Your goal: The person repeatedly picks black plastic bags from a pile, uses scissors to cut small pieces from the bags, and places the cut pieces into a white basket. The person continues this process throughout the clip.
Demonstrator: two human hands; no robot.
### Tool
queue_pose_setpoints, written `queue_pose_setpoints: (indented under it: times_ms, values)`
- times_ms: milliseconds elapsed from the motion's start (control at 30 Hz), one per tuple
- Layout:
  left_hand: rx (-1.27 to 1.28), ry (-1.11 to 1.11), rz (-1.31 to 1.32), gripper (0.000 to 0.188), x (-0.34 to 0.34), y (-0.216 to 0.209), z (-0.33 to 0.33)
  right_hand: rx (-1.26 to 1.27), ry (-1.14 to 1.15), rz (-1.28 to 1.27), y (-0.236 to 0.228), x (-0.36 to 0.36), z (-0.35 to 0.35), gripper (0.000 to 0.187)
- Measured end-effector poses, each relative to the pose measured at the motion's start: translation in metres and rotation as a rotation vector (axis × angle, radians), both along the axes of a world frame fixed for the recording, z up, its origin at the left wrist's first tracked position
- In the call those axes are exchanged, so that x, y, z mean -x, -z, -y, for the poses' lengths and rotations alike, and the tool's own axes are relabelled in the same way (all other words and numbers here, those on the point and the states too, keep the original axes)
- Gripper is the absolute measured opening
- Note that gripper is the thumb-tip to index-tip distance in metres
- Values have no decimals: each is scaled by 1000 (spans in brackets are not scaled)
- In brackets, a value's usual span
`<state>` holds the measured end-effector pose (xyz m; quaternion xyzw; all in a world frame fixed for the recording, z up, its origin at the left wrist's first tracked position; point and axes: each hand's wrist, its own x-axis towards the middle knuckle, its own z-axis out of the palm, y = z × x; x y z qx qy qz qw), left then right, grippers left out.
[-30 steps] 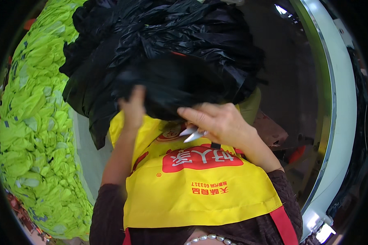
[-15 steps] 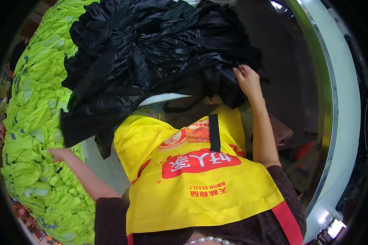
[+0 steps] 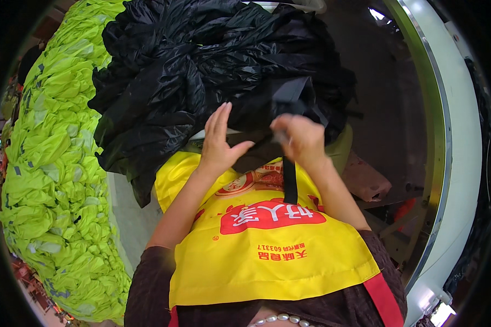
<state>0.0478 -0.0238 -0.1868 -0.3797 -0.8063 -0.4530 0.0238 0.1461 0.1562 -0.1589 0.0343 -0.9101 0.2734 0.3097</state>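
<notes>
Head view: right hand (image 3: 303, 139) pinched shut on a black strap (image 3: 290, 180) hanging straight down toward the yellow apron (image 3: 267, 245), left hand (image 3: 219, 143) open and flat against the black fabric heap (image 3: 202, 71) just beside it, strap nearer the right.

Black fabric heap (image 3: 213, 60); neon-yellow garment pile (image 3: 54, 163); yellow apron (image 3: 267, 256), red patch.

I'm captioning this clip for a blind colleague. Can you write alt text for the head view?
Seen from above, a person's right hand pinches a black strap at the edge of a heap of black fabric, with the left hand open against the fabric. A yellow apron covers the person's front, and a pile of lime-green garments lies to the left.
</notes>
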Motion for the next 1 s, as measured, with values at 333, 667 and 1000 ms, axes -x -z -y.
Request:
queue_pose_setpoints:
  times_ms: [333, 667, 1000]
  values:
    - [-244, 186, 159, 35, -8, 6, -6, 505, 218, -52, -12, -38, 11, 22]
    - [-33, 310, -158, 73, -16, 5, 31, 2163, 160, 306, -13, 5, 6, 13]
    - [-173, 348, 238, 107, -27, -19, 56, 1663, -42, 266, 15, 13, 18, 7]
